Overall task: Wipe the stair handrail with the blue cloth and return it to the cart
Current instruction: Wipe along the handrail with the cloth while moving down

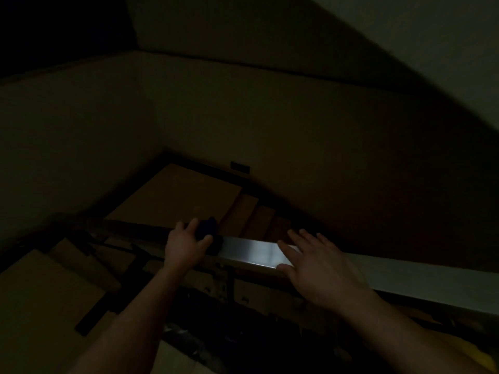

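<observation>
The scene is very dark. A flat metal handrail (251, 252) runs from lower right towards the left across the middle of the view. My left hand (186, 245) grips a dark bunched cloth (206, 229) and holds it on top of the rail. My right hand (314, 265) lies flat with straight, spread fingers on the rail, to the right of a shiny stretch. The cart is out of sight.
Brown stair treads (259, 220) descend beyond the rail to a landing (178, 195). More steps (40, 287) lie at lower left. Plain walls (297, 125) close in the stairwell. Dark rail supports (229, 282) stand under the handrail.
</observation>
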